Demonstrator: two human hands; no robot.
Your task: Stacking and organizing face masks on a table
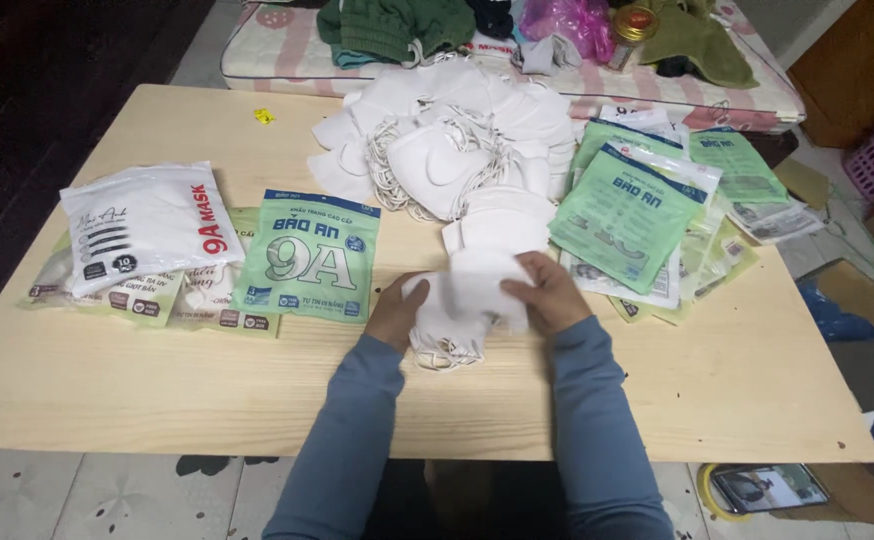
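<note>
Both my hands grip a small stack of white face masks (469, 290) over the near middle of a pale wooden table (137, 370). My left hand (394, 312) holds the stack's left side and my right hand (547, 293) holds its right side. White ear loops hang from the stack's underside. Just beyond lies a big loose heap of white masks (447, 140). A green printed pouch (309, 255) lies flat to the left of my left hand.
A white pouch (147, 225) rests on other packets at the table's left. Several green pouches (647, 205) are piled at the right. Behind the table a mattress (277, 45) holds clothes and a jar. A phone (765, 487) lies on the floor at the lower right.
</note>
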